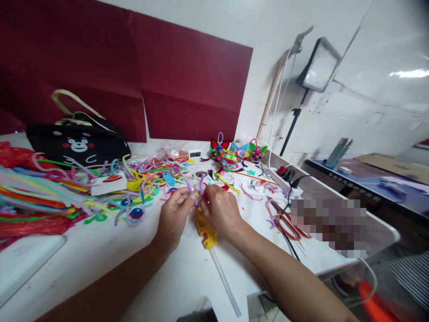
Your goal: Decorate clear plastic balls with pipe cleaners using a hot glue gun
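In the head view, my left hand (174,217) and my right hand (223,209) meet over the middle of the white table. Both are closed, fingertips pinching a bent purple pipe cleaner (190,187) whose ends stick up above the fingers. Part of the piece is hidden behind the fingertips. Just below the hands lies a yellow glue gun (209,237), partly covered by my right hand. A long clear glue stick (225,281) runs from its back end toward the front edge. Left of my left hand rests a blue and lilac eye-shaped pipe-cleaner piece (136,213).
Bundled colourful pipe cleaners (40,192) cover the left side, before a black bag (80,145). Several pipe-cleaner animal heads (229,160) stand at the back. Red-handled scissors (291,227) and cables lie at right, near a raised tray edge (375,219). A glass bottle (339,153) stands on another table.
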`<state>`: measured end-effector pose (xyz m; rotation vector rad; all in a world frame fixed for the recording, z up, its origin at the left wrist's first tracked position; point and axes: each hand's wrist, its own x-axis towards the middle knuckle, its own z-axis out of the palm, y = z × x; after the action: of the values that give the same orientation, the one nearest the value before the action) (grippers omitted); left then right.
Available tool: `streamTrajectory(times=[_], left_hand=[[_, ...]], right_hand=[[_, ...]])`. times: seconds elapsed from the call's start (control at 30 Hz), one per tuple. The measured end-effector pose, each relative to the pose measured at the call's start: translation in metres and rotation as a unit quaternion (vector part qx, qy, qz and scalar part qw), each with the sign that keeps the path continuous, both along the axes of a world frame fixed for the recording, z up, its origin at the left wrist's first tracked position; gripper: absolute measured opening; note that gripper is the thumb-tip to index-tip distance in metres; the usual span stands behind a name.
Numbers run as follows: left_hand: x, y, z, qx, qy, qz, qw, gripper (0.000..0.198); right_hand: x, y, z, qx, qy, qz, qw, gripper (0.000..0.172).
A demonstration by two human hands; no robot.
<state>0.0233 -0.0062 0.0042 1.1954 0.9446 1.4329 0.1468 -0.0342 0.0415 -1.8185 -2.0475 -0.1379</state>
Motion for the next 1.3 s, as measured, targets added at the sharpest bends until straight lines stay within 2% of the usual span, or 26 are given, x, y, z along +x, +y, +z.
streamTrajectory(times=[0.27,0.4,0.67,1.1,1.3], left_hand=[[-0.001,-0.001,-0.001,0.038,0.028,-0.025,0.999,0.02],[0.0,-0.002,0.0,0.031,0.032,-0.03,0.999,0.024],[0.001,0.001,-0.003,-0.006,0.029,-0.003,1.0,0.038],[-0.001,0.003,-0.003,-0.042,0.02,0.013,0.999,0.036],[-0.002,0.003,-0.001,-0.059,0.009,0.01,0.998,0.042]], right_hand=[[0.0,0.001,-0.002,-0.006,-0.018,-0.007,1.0,0.02],[-0.001,0.0,-0.004,-0.003,-0.034,-0.003,0.999,0.017],[-0.006,-0.002,-0.007,-0.012,-0.087,0.019,0.996,0.014],[-0.006,-0.003,-0.009,-0.008,-0.088,0.029,0.996,0.017],[-0.004,-0.004,-0.01,-0.005,-0.072,0.037,0.997,0.018]])
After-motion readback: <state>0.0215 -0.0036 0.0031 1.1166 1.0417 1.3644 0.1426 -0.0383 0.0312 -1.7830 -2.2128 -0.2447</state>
